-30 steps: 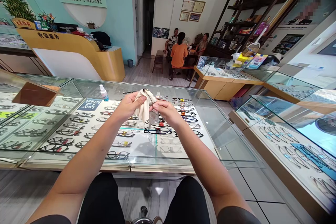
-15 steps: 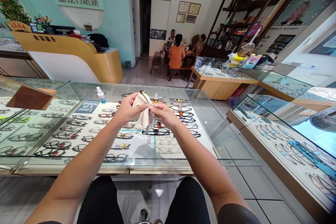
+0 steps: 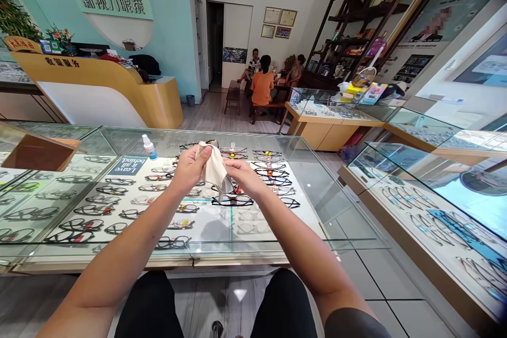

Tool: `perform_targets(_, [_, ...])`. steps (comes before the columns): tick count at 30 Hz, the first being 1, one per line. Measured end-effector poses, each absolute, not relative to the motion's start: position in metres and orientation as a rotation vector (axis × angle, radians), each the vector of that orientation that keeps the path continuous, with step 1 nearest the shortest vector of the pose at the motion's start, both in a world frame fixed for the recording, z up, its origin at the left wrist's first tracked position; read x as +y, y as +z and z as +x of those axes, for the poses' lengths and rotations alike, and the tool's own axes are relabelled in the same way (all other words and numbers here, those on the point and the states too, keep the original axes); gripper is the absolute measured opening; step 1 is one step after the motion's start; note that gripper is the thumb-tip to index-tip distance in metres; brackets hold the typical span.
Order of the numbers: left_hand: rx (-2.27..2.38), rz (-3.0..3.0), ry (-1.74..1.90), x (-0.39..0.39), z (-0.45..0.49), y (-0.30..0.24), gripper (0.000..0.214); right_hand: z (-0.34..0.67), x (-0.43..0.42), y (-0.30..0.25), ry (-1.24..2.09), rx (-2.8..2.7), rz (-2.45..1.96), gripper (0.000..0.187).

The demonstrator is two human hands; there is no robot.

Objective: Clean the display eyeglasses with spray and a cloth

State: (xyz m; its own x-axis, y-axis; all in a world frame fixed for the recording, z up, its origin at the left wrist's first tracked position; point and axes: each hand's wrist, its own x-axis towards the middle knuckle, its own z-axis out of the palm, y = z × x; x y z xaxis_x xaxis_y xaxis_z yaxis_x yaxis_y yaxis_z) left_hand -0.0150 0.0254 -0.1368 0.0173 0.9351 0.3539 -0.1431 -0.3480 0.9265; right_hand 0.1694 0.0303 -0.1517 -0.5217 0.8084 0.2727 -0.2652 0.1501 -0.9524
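Observation:
A cream cleaning cloth (image 3: 214, 168) hangs in folds above the glass display counter. My left hand (image 3: 189, 169) is closed on the cloth, its thumb pressed against the upper part. Past the cloth's top edge shows a small dark, shiny piece (image 3: 214, 143), perhaps part of a pair of glasses; the cloth and fingers hide the rest. My right hand (image 3: 244, 175) is at the cloth's right edge with its fingers bent together; what they grip is hidden. Below both hands, several pairs of eyeglasses (image 3: 232, 200) lie in rows under the glass.
A white spray bottle (image 3: 149, 148) stands on the glass counter (image 3: 273, 245), left of my hands. At the far left is a brown tilted panel (image 3: 37, 154). Another display case (image 3: 415, 211) flanks me on the right. People sit around a table (image 3: 282, 86) at the back.
The cloth has opened downward into a longer fold. My left thumb has moved up to its top part, and my right fingers have shifted from pinching its middle to its right edge.

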Motion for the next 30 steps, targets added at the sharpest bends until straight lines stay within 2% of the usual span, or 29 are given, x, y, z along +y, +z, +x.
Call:
perform_targets(5, [0.757, 1.386, 1.24, 0.03, -0.03, -0.129, 0.062, 0.176, 0.034, -0.149, 1.545, -1.465, -0.564, 0.037])
perform_targets(10, [0.667, 1.445, 1.047, 0.027, -0.04, -0.121, 0.056, 0.18, 0.031, -0.144, 1.58, -1.488, -0.547, 0.043])
perform_targets(15, [0.726, 1.487, 1.115, 0.028, -0.039, -0.126, 0.054, 0.179, 0.028, -0.143, 1.647, -1.482, -0.531, 0.049])
perform_targets(23, [0.831, 1.459, 1.234, 0.024, -0.028, -0.125, 0.062, 0.175, 0.029, -0.147, 1.678, -1.493, -0.541, 0.056])
perform_targets(30, [0.88, 1.432, 1.331, 0.024, -0.02, -0.131, 0.06, 0.17, 0.027, -0.148, 1.685, -1.459, -0.531, 0.058])
